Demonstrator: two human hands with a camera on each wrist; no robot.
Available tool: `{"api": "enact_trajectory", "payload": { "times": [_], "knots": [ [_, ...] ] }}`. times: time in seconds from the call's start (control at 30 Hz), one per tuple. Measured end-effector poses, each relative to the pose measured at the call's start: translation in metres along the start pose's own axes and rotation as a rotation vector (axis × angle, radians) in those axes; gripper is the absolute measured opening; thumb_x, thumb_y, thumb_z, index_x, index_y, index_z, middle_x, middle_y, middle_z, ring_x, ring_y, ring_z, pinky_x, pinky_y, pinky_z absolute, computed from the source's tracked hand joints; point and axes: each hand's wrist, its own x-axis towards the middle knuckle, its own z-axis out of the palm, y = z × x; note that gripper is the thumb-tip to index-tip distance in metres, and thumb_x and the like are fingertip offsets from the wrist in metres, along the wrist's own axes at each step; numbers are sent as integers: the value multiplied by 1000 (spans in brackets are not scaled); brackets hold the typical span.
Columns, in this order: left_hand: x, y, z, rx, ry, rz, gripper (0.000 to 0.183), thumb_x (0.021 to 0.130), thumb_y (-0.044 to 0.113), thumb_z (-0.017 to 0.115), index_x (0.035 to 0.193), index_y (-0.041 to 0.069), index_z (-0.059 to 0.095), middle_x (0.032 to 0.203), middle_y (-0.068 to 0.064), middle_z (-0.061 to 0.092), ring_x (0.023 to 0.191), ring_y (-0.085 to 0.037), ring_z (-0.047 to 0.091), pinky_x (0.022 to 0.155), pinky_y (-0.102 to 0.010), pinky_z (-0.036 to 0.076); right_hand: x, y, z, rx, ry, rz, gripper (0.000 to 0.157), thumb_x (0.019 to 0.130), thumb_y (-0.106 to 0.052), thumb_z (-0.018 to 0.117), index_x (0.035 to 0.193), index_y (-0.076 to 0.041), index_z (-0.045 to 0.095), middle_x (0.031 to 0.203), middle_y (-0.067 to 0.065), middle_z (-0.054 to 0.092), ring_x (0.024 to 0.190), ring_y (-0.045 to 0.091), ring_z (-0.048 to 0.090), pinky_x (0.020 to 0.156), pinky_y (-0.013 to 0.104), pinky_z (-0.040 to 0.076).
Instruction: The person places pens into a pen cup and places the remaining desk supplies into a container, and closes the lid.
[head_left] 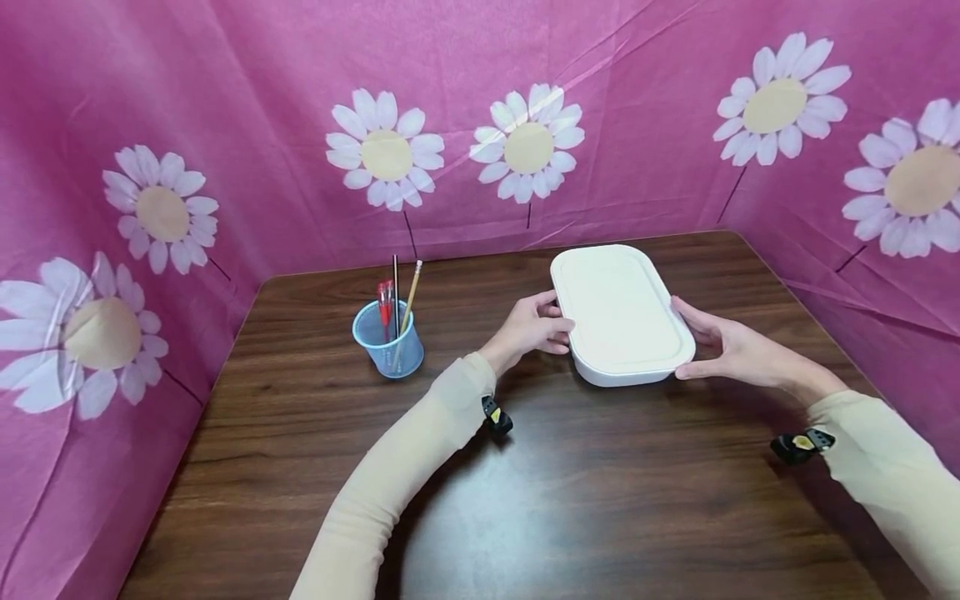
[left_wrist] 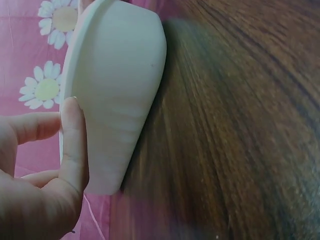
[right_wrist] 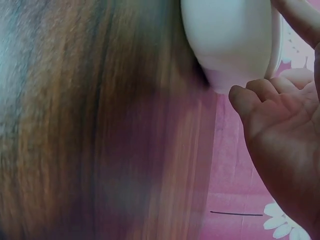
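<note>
A white rectangular lidded container with rounded corners stands on the brown wooden table, its flat lid in place. My left hand grips its left side, one fingertip over the lid's edge. In the left wrist view, the fingers bend at the rim of the container. My right hand holds the right side, thumb at the near right corner and fingers along the edge. The right wrist view has the curled fingertips of this hand at the lid's rim.
A light blue mesh pen cup stands left of the container, holding red pens, a dark stick-like item and a yellow pencil. Behind and beside the table hangs a pink cloth with white flowers.
</note>
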Motion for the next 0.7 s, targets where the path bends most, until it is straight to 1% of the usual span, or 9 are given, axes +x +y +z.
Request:
{"api": "enact_trajectory", "payload": {
  "times": [0.13,0.3,0.5,0.7],
  "knots": [
    [1,1,0,2,6,-12,63,90,-7,70,148,8,52,100,-6,53,64,-20,66,61,-34,62,1,1,-1,-8,-19,11,107,86,-8,82,161,-2,6,163,24,18,126,-13,42,96,6,38],
    [0,1,1,-4,16,-32,63,90,-7,71,148,9,51,99,-7,53,64,-22,66,60,-36,62,1,2,-3,-22,-46,21,106,88,-13,81,162,-7,5,164,25,16,124,-13,43,95,6,41],
    [1,0,1,2,22,-34,64,91,-6,71,149,9,50,96,-5,52,62,-20,66,59,-34,62,0,4,-4,-31,-38,36,105,89,-14,81,163,-10,7,165,22,16,125,-12,43,95,7,40],
    [1,1,2,5,17,-33,64,91,-7,70,149,8,50,98,-7,53,62,-20,66,61,-36,62,1,6,-6,-23,-35,34,105,88,-12,81,163,-7,7,166,20,13,127,-13,41,96,6,39]
  ]
}}
